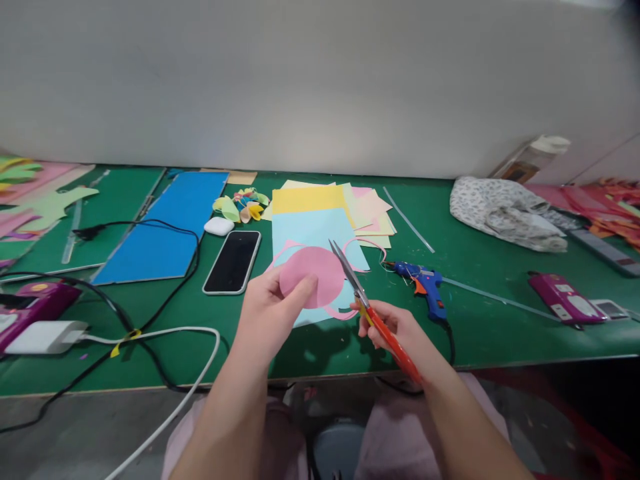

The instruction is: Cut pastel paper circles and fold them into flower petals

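Observation:
My left hand [275, 303] pinches a round pink paper disc [320, 273] at its left side, thumb on top. In my right hand [387, 323] are red-handled scissors [367, 303], their blades pointing up and left beside the disc's right edge. The blades look closed or nearly so. Curled pink paper strips [345, 312] lie around the disc. Beneath is a light blue sheet [315, 230], on top of yellow paper [310, 198] and other pastel sheets. To the right of the scissors, a blue glue gun [423, 283] rests on the table.
A smartphone [233, 262], white earbud case [219, 227], blue board [165, 227] and small paper curls [243, 205] are at left. Black and white cables [215, 340] cross the green table [480, 300]. At right are a patterned cloth [500, 213], a bottle [537, 157] and a purple power strip [565, 297].

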### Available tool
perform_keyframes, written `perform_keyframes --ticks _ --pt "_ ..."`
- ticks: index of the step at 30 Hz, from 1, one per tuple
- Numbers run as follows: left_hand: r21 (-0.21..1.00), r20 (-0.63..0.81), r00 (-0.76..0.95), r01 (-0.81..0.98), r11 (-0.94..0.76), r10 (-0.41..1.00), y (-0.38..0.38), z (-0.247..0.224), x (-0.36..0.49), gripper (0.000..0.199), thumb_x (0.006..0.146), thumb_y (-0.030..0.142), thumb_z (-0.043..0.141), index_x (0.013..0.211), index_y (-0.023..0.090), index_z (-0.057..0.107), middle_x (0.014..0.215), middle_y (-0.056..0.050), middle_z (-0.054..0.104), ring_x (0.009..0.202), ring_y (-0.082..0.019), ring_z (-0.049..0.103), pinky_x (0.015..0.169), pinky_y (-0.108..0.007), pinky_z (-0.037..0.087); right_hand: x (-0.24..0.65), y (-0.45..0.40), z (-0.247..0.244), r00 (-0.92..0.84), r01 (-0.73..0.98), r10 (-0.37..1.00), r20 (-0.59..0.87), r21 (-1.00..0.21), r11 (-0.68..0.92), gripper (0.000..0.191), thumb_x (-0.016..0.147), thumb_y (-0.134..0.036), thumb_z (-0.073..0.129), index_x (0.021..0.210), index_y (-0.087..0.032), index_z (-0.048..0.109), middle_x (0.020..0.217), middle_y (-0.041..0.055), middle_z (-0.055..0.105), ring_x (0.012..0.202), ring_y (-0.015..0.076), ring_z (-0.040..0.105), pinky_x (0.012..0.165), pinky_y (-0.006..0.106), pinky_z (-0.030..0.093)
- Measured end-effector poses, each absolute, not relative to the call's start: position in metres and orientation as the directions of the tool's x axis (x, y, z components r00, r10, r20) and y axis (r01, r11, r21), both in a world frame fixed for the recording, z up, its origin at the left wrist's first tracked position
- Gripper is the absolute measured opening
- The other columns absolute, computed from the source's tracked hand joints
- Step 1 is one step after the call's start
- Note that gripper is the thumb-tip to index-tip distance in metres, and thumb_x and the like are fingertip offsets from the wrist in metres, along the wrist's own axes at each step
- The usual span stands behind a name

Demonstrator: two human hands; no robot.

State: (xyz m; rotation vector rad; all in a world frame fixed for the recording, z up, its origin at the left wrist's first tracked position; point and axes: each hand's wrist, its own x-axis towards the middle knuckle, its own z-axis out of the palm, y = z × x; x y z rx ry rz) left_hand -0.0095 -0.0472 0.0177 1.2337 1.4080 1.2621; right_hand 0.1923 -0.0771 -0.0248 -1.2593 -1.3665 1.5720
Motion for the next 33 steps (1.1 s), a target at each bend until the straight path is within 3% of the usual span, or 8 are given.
perform_keyframes --ticks 6,9,13,17,19,22,28,33 --pt "0.978 0.023 -0.154 0.207 0.010 0.988 -0.047 0.017 -0.008 0.025 0.069 0.038 0.067 0.061 0.015 0.060 0.058 0.002 0.054 0.060 -0.012 0.048 0.055 -0.024 0.040 0.192 -0.075 -0.031 -0.272 0.035 0.937 -0.220 -0.975 -0.218 0.038 0.068 -0.043 0.073 0.093 -0.015 0.067 0.067 -0.0015 0.056 0.051 0.0068 0.040 0.049 0.022 0.034" --pt "0.968 -0.048 -0.105 0.240 0.072 0.993 -0.042 0.016 -0.012 0.024 0.070 0.038 0.068 0.064 0.015 0.062 0.058 0.001 0.057 0.057 -0.013 0.053 0.053 -0.024 0.043 0.194 -0.073 -0.040 -0.190 -0.039 0.961 -0.202 -0.976 -0.213 0.047 0.065 -0.051 0.076 0.094 -0.015 0.066 0.062 -0.0017 0.057 0.044 0.0063 0.041 0.042 0.021 0.033" --pt "0.953 -0.189 0.058 0.254 0.168 0.980 -0.034 0.011 -0.018 0.031 0.068 0.032 0.072 0.094 0.017 0.064 0.066 0.002 0.061 0.052 -0.011 0.055 0.053 -0.024 0.047 0.197 -0.072 -0.045 -0.005 -0.177 0.990 -0.143 -0.974 -0.142 0.044 0.075 -0.058 0.066 0.093 -0.017 0.064 0.058 -0.0032 0.055 0.040 0.0068 0.042 0.036 0.020 0.032" --pt "0.941 -0.247 0.302 0.303 0.153 0.921 -0.035 -0.002 -0.012 0.074 0.071 0.023 0.069 0.139 0.029 0.040 0.064 0.007 0.057 0.055 -0.010 0.053 0.056 -0.023 0.046 0.196 -0.069 -0.039 0.072 -0.187 0.990 -0.124 -0.976 -0.108 0.036 0.075 -0.048 0.069 0.095 -0.019 0.061 0.065 -0.0028 0.058 0.048 0.0089 0.049 0.046 0.023 0.042" --pt "0.936 -0.245 0.416 0.336 0.102 0.876 -0.038 -0.008 -0.004 0.084 0.072 0.021 0.067 0.146 0.034 0.029 0.063 0.008 0.052 0.056 -0.010 0.049 0.056 -0.021 0.043 0.194 -0.068 -0.037 0.069 -0.143 0.987 -0.144 -0.981 -0.133 0.034 0.072 -0.038 0.072 0.097 -0.020 0.059 0.068 -0.0032 0.059 0.054 0.0103 0.053 0.053 0.025 0.046" --pt "0.931 -0.230 0.499 0.363 0.039 0.836 -0.041 -0.013 0.006 0.085 0.072 0.019 0.065 0.147 0.035 0.029 0.063 0.008 0.047 0.057 -0.009 0.044 0.054 -0.020 0.037 0.192 -0.067 -0.038 0.037 -0.041 0.992 -0.124 -0.992 -0.123 0.029 0.070 -0.028 0.071 0.095 -0.021 0.058 0.070 -0.0040 0.058 0.059 0.0116 0.054 0.059 0.027 0.047" --pt "0.971 -0.181 0.361 0.212 0.109 0.915 -0.032 -0.017 0.010 0.080 0.072 0.023 0.065 0.145 0.025 0.033 0.063 0.007 0.053 0.061 -0.012 0.054 0.063 -0.025 0.046 0.191 -0.066 -0.044 0.075 0.060 0.990 -0.122 -0.990 -0.127 0.033 0.067 -0.036 0.073 0.091 -0.021 0.057 0.069 -0.0042 0.056 0.055 0.0124 0.055 0.058 0.029 0.049" --pt "0.966 -0.198 0.234 0.212 0.149 0.952 -0.020 -0.028 0.003 0.060 0.070 0.028 0.068 0.129 0.019 0.054 0.063 0.004 0.058 0.056 -0.010 0.053 0.061 -0.026 0.048 0.195 -0.064 -0.045 0.076 0.142 0.990 -0.121 -0.981 -0.130 0.042 0.070 -0.050 0.068 0.097 -0.019 0.059 0.069 -0.0014 0.059 0.051 0.0127 0.055 0.051 0.028 0.049"
